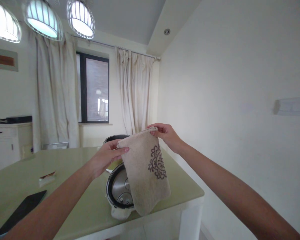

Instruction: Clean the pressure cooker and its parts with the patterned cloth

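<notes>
A beige cloth (142, 170) with a dark brown ornamental pattern hangs between my two hands. My left hand (111, 155) pinches its upper left corner, and my right hand (166, 135) grips the upper right corner. Behind and partly under the cloth lies a round lid (118, 186), its metal inner side facing up, with a dark seal around it and a white part at the front. Farther back stands a pot (115, 137) with a dark rim, mostly hidden by my left hand and the cloth.
The pale green table (82, 193) has white legs. A black flat object (21, 211) lies at its left front, and a small white and brown item (47, 176) sits beyond. A wall (227, 116) stands on the right. Curtains (55, 90) flank a window (97, 88) at the back.
</notes>
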The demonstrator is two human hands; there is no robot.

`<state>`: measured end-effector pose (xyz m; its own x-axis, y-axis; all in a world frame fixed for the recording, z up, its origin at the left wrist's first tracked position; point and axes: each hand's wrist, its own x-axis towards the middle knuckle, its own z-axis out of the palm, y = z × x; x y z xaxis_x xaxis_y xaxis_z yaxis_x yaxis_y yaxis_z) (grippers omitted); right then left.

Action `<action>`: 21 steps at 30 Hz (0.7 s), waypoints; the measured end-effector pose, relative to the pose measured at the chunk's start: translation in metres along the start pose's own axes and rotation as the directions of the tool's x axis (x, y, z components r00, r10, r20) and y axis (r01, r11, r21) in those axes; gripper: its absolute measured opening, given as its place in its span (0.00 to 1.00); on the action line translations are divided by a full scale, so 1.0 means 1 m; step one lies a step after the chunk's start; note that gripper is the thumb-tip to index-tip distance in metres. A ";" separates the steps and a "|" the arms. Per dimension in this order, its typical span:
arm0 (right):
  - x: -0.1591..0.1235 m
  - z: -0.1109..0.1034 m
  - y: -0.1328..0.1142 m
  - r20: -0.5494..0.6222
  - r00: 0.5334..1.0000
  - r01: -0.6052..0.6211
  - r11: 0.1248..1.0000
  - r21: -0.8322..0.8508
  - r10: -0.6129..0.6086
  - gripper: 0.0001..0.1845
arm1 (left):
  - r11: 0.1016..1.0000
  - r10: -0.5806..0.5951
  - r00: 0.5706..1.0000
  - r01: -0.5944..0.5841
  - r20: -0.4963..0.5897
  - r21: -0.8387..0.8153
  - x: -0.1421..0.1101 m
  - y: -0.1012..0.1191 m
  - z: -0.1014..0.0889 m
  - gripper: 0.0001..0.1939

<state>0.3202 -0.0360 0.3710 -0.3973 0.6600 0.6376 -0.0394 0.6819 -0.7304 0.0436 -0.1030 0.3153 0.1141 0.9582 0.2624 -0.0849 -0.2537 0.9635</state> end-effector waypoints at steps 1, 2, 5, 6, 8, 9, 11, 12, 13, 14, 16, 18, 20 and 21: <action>0.002 -0.003 0.006 -0.003 1.000 -0.003 1.000 -0.026 0.003 0.17 | 1.000 0.002 1.000 -0.002 -0.009 0.024 0.002 0.002 -0.003 0.30; 0.005 -0.004 0.013 -0.009 1.000 -0.008 0.998 -0.056 0.007 0.17 | 0.998 -0.005 1.000 0.006 -0.020 0.058 0.005 0.005 -0.006 0.29; 0.019 -0.004 0.036 -0.057 0.998 -0.036 0.991 -0.128 0.028 0.16 | 0.985 -0.014 0.993 0.033 -0.114 0.168 0.019 0.011 -0.012 0.28; 0.025 -0.003 0.043 -0.080 0.996 -0.045 0.991 -0.129 0.035 0.15 | 0.981 -0.001 0.987 0.032 -0.161 0.191 0.025 0.014 -0.012 0.27; 0.037 0.000 0.049 -0.133 0.991 -0.041 0.994 -0.101 0.027 0.14 | 0.979 0.046 0.972 0.002 -0.231 0.203 0.035 0.023 -0.009 0.26; 0.042 0.002 0.049 -0.154 0.988 -0.026 0.996 -0.080 0.014 0.14 | 0.978 0.081 0.966 -0.029 -0.246 0.204 0.039 0.029 -0.007 0.25; 0.047 0.003 0.044 -0.172 0.985 0.012 0.999 -0.047 -0.019 0.15 | 0.969 0.156 0.958 -0.101 -0.240 0.225 0.040 0.042 -0.003 0.25; 0.046 0.003 0.042 -0.168 0.985 0.025 0.999 -0.036 -0.031 0.15 | 0.961 0.187 0.956 -0.131 -0.225 0.243 0.038 0.046 -0.002 0.25; 0.044 0.003 0.041 -0.157 0.987 0.029 0.999 -0.025 -0.033 0.16 | 0.952 0.208 0.956 -0.149 -0.209 0.266 0.033 0.048 -0.001 0.24; 0.039 0.003 0.042 -0.137 0.990 0.022 1.000 -0.015 -0.024 0.16 | 0.945 0.214 0.957 -0.153 -0.194 0.288 0.028 0.046 -0.002 0.24; 0.025 0.005 0.052 -0.073 0.997 -0.020 1.000 -0.004 0.020 0.16 | 0.937 0.186 0.968 -0.122 -0.171 0.328 0.018 0.029 -0.005 0.24; 0.007 0.012 0.073 0.005 0.996 -0.094 0.995 -0.046 0.094 0.17 | 0.929 0.119 0.979 -0.050 -0.168 0.366 0.011 -0.006 -0.013 0.25; -0.011 0.023 0.100 0.014 0.983 -0.178 0.961 -0.210 0.186 0.16 | 0.906 0.042 0.978 0.050 -0.207 0.420 0.011 -0.054 -0.025 0.27; -0.019 0.031 0.114 -0.014 0.975 -0.215 0.916 -0.338 0.223 0.16 | 0.873 0.022 0.969 0.101 -0.246 0.478 0.012 -0.080 -0.031 0.29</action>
<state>0.2953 0.0193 0.2679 -0.3833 0.7999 0.4618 0.3588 0.5896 -0.7236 0.0206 -0.0674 0.2399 -0.1352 0.9553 0.2629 0.4103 -0.1876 0.8925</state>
